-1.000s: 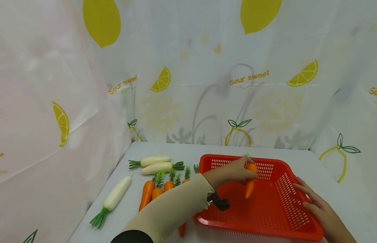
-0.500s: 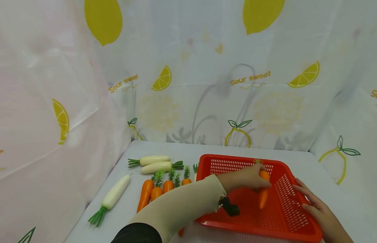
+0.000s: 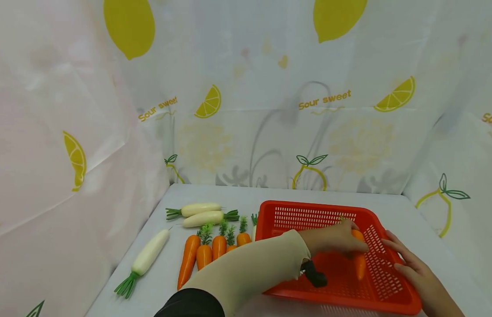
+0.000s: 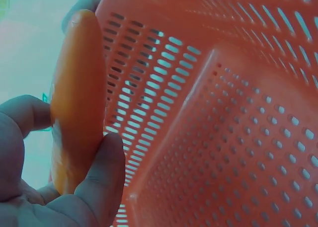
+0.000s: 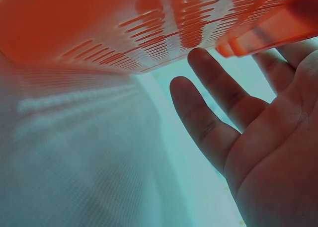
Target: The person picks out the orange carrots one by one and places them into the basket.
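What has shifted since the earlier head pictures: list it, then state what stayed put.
The left hand has carried its carrot rightward and slightly lower in the head view, towards the right wall of the red basket. Nothing was newly taken hold of or let go; the carrot remains in its grip.
Unchanged: the basket, the right hand at its right side, and the white radishes.

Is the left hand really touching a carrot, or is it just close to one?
Touching. The left wrist view shows it plainly: the left hand grips the orange carrot with skin against both its sides.
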Demonstrator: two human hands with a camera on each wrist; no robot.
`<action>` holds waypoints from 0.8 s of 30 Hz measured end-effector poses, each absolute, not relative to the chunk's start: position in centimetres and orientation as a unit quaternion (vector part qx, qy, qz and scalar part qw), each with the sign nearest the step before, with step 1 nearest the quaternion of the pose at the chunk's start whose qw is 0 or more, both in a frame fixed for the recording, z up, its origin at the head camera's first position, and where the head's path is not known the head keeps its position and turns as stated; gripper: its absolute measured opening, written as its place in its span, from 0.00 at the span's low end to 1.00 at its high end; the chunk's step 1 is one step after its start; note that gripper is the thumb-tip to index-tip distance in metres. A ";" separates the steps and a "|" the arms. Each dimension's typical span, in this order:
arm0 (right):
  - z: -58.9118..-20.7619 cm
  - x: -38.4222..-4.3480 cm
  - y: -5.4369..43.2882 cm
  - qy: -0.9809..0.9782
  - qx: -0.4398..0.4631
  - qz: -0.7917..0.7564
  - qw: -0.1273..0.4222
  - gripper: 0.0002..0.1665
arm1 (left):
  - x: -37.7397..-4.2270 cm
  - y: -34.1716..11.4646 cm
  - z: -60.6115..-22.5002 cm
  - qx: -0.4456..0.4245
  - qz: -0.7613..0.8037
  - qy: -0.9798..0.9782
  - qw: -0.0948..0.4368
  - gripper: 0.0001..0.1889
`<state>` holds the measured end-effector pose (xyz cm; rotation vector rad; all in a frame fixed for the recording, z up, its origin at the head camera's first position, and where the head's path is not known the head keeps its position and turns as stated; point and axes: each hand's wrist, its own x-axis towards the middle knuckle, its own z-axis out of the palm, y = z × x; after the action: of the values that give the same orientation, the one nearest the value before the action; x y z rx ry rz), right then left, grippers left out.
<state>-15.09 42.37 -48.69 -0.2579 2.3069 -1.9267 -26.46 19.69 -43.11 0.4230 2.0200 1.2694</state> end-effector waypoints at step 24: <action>-48.6 -15.0 41.9 0.773 -0.051 -0.630 0.048 0.32 | -27.4 20.3 -45.0 0.121 0.501 0.742 0.428 0.22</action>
<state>-15.03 41.91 -48.61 -0.1543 2.3579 -1.9217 -27.38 20.32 -45.01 0.3017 1.8531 1.2514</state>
